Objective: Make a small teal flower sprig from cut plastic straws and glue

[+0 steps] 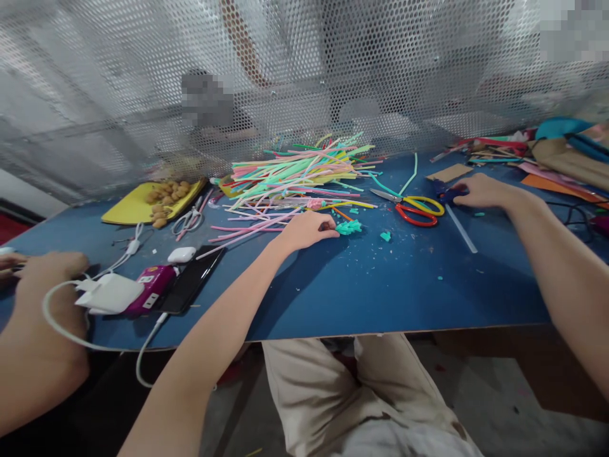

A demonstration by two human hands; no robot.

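Observation:
My left hand [307,230] is closed in a pinch at the near edge of the pile, gripping a fluffy teal pipe-cleaner piece [349,227]. A smaller teal piece [385,237] lies on the blue table just right of it. Over at the right, my right hand [478,190] is wrapped round a dark blue glue gun [443,192], from which a translucent glue stick [461,228] sticks out toward me. Between my hands rest scissors [419,211] with one red and one yellow handle. Behind my left hand spreads a pile of pastel pipe cleaners [299,168].
Yellow tray [114,209] with small round fruits [166,192], back left. Nearer are a phone [190,285], purple power adapter [150,289], white charger [111,293] and cables. Another person's arm [42,317] reaches in at far left. A perforated metal panel [295,57] borders the table's back.

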